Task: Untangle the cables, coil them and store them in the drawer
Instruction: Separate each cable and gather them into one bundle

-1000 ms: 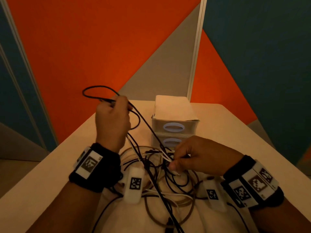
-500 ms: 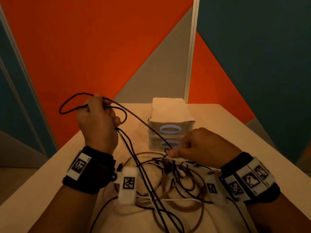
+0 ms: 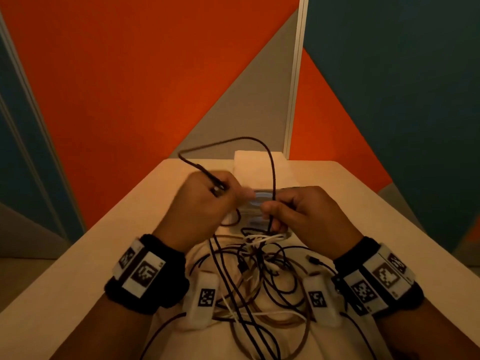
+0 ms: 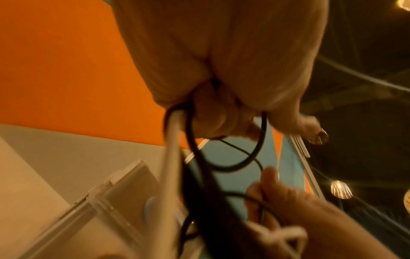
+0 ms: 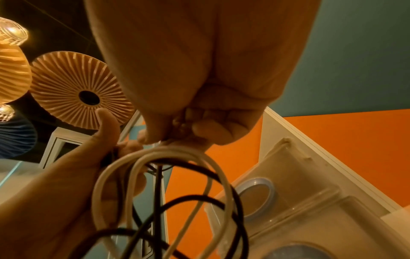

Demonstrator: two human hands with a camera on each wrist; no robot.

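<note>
A tangle of black, white and brown cables (image 3: 255,284) lies on the table between my wrists. My left hand (image 3: 220,193) grips a black cable (image 3: 244,138) near its plug end, and the cable arches up over both hands. My right hand (image 3: 270,213) pinches the same black cable where it comes down, together with white cable loops (image 3: 263,239) lifted off the pile. In the left wrist view my fingers (image 4: 210,119) curl round the black cable (image 4: 193,145). The right wrist view has my fingers (image 5: 213,129) pinching white loops (image 5: 177,151). The clear drawer unit (image 3: 255,165) stands just behind my hands with both drawers closed.
The beige table (image 3: 98,255) narrows toward the far wall of orange, grey and teal panels. The drawer's blue ring handle (image 5: 255,192) is close under my right hand. Bare table surface lies left and right of the cable pile.
My left hand has swung right and inward to meet the right hand. My right hand has risen off the pile, lifting white loops. The black loop now arches above both hands.
</note>
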